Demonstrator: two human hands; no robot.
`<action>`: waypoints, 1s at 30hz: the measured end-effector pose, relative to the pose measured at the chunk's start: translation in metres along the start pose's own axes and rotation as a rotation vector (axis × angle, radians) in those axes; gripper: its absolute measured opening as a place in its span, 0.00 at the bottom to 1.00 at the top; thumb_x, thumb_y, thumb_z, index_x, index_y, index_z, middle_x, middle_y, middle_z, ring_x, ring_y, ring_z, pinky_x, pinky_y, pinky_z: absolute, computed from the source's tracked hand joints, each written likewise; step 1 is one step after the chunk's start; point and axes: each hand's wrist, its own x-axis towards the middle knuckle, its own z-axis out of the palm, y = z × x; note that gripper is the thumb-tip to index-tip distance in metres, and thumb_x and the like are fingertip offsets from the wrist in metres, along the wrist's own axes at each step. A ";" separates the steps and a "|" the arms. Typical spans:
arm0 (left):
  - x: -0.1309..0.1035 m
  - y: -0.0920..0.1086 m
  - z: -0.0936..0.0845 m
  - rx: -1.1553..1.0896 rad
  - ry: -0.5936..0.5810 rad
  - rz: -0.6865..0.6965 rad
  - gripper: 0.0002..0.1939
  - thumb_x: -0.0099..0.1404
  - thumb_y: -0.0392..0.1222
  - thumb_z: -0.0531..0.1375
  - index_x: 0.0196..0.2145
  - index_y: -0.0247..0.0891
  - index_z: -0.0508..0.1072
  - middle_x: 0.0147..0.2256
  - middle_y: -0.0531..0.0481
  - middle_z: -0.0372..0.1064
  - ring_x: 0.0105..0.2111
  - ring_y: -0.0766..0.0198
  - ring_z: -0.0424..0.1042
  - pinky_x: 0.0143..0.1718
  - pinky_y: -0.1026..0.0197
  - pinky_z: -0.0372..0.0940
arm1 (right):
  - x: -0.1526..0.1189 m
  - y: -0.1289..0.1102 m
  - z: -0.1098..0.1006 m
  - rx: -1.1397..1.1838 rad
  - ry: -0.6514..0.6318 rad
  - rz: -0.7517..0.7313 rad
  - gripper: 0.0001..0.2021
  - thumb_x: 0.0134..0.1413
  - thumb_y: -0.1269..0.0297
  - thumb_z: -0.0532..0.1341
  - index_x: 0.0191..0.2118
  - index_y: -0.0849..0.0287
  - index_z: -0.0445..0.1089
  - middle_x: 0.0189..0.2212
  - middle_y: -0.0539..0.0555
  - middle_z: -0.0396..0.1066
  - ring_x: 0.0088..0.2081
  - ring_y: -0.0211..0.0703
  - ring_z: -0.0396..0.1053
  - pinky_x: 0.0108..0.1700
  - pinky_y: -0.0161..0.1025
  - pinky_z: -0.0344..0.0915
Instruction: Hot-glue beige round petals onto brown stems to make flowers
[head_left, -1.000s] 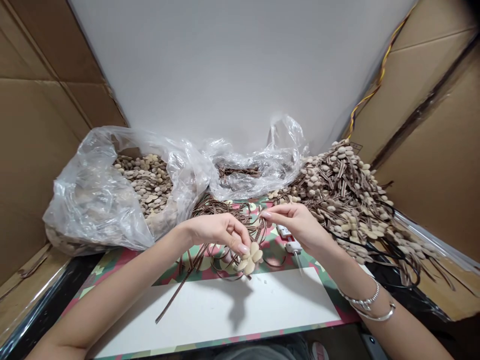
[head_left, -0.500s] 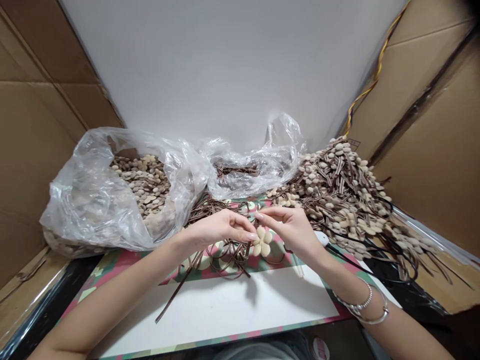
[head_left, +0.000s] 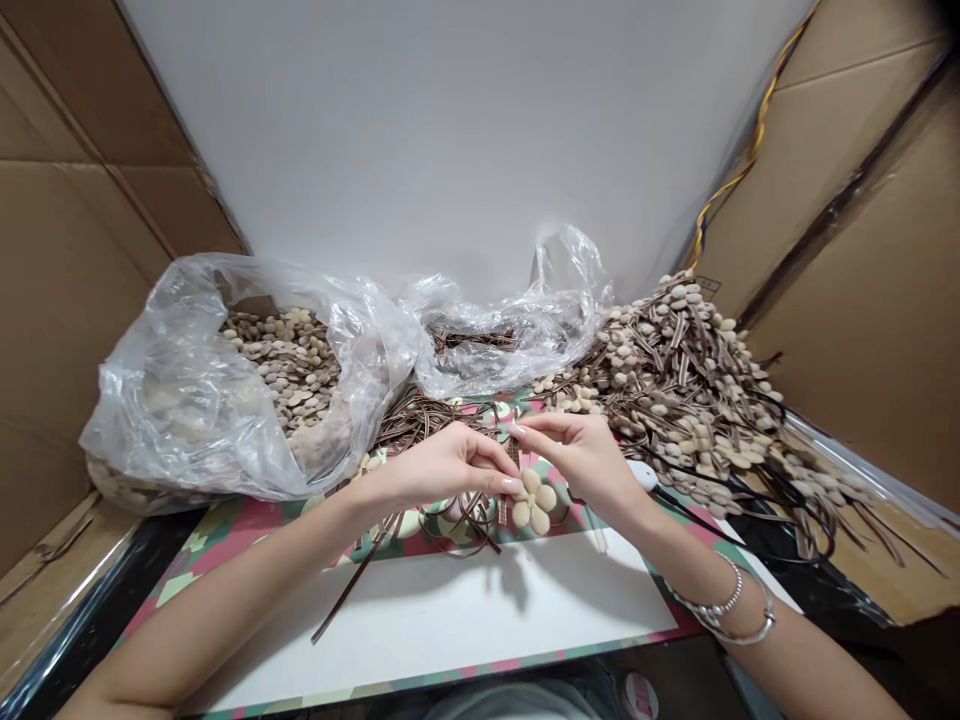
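A beige padded flower hangs above the board, pinched at its left side between the thumb and fingers of my left hand. Right of it and a little higher, my right hand pinches a thin brown striped ribbon, which runs down toward my left fingers. Where ribbon and flower meet is hidden by my left fingertips. Loose brown ribbons lie in a tangle behind and below my left hand.
A clear plastic bag of beige flower pieces stands at the left, another bag with ribbons at the back. A large heap of ribboned flowers fills the right, with a black cable beside it. A white board lies in front.
My left hand has moved slightly right and down with the flower, which has turned a little. A length of ribbon now shows between the hands. My right hand has hardly moved.
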 end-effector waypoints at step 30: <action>-0.006 0.002 0.005 0.174 0.077 0.125 0.10 0.59 0.40 0.58 0.33 0.33 0.77 0.31 0.47 0.74 0.29 0.67 0.69 0.30 0.68 0.61 | 0.002 -0.001 -0.005 0.338 -0.296 0.213 0.08 0.46 0.63 0.65 0.24 0.62 0.73 0.23 0.48 0.65 0.28 0.33 0.60 0.31 0.33 0.56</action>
